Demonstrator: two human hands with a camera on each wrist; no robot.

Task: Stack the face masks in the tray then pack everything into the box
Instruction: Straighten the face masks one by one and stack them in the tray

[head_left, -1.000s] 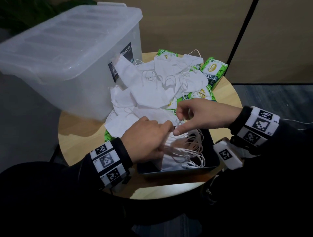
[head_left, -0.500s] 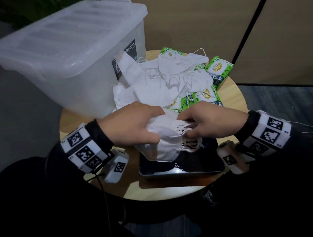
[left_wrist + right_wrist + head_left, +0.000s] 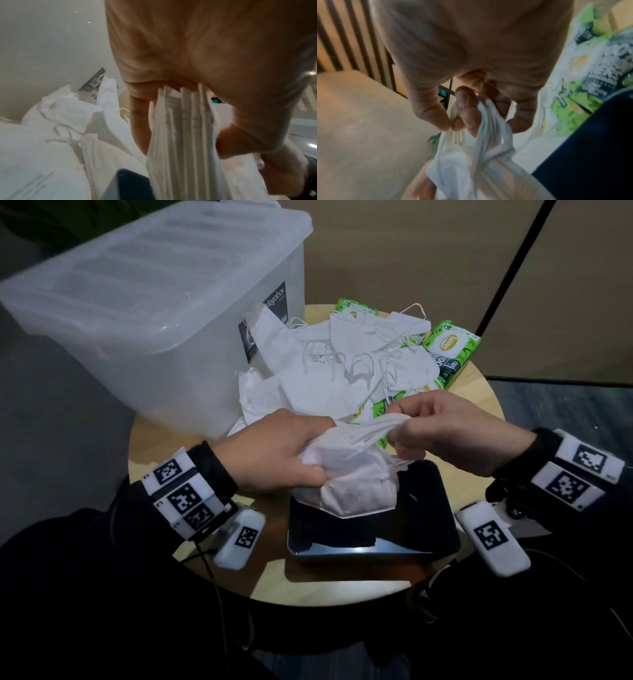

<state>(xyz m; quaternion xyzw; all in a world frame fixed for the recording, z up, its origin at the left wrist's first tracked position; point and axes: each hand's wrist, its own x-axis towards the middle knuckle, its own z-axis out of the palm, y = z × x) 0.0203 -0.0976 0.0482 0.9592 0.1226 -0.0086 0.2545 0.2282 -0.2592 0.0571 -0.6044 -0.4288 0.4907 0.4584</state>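
Head view, left to right. Translucent plastic storage box with its lid on sits at the far left of the round wooden surface; lid not yet off, so packing cannot start.

Your left hand is curled round one end of a bundle of folded white face masks. Left wrist view confirms it: several mask edges stand side by side between thumb and fingers. The bundle hangs over the back left of the dark rectangular tray, its lower edge at or just above the tray floor; contact cannot be judged.

Your right hand pinches the gathered white ear loops drawn out from the bundle toward the right; right wrist view shows thumb and fingertips closed on the strands.

Behind both hands: loose heap of white face masks lying over green wet-wipe packs.

Risks, as judged:
- Pull on the loops while the left grip is at one end only: masks may slide apart and the bundle fan out.
- Loops released loose: likely to snag on the tray rim or on loops of the heap.
- Bundle set down off-centre at the tray's back left: may tip over the rim onto the surface.
- Grip holds many thin edges; easing it early could drop the outer masks.
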